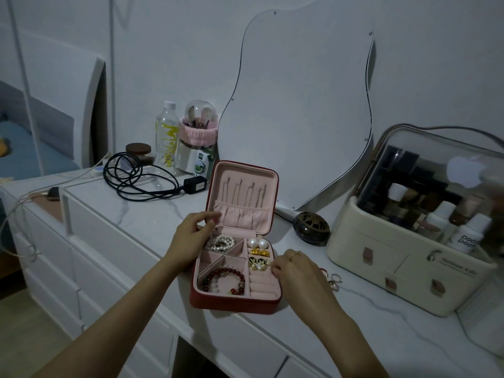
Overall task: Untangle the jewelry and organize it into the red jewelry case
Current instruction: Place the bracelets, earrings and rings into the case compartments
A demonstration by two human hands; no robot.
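Observation:
The red jewelry case [231, 305] lies open on the white dresser, its pink lid upright with thin chains [245, 193] hanging inside. A pearl bracelet [220, 243] fills the back left compartment. A red bead bracelet [225, 281] lies at the front left. Pearl and gold earrings [258, 251] sit on the right side. My left hand [191, 240] holds the case's left edge near the hinge, thumb on the lid. My right hand [294, 271] is at the case's right edge, fingertips pinching a small piece by the earring rows. Loose rings [334, 281] lie right of the case.
A wavy mirror [300, 105] leans against the wall behind the case. A dark round brass box [311, 227] and a cream cosmetics organiser [414, 241] stand to the right. A black cable with adapter [152, 184], a bottle [167, 132] and a brush holder [197, 143] sit behind left.

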